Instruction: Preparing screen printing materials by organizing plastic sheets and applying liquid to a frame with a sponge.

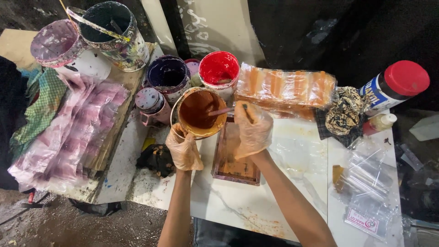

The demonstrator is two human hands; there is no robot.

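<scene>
Orange-brown paint fills the tilted paint can (199,112), and from the head view, the only one here, it looks thick and glossy, coating the inside wall right up to the rim. The left hand (184,148), gloved in thin clear plastic, is curled under the can's near edge, tipping its mouth towards the shallow wooden tray (231,158) just below it on the white worktop (256,201). The right hand (253,128), gloved too, is closed around a stick (221,111) whose tip dips into the paint. I'd judge the tilt wants to be held steady, with the lip over the tray, and the stick drawn slowly so the paint slides instead of splashing onto the marble-patterned surface. The tray's floor already shows an orange stain. Just behind the can stand a red tub (219,69) and a dark purple tub (168,74).
</scene>
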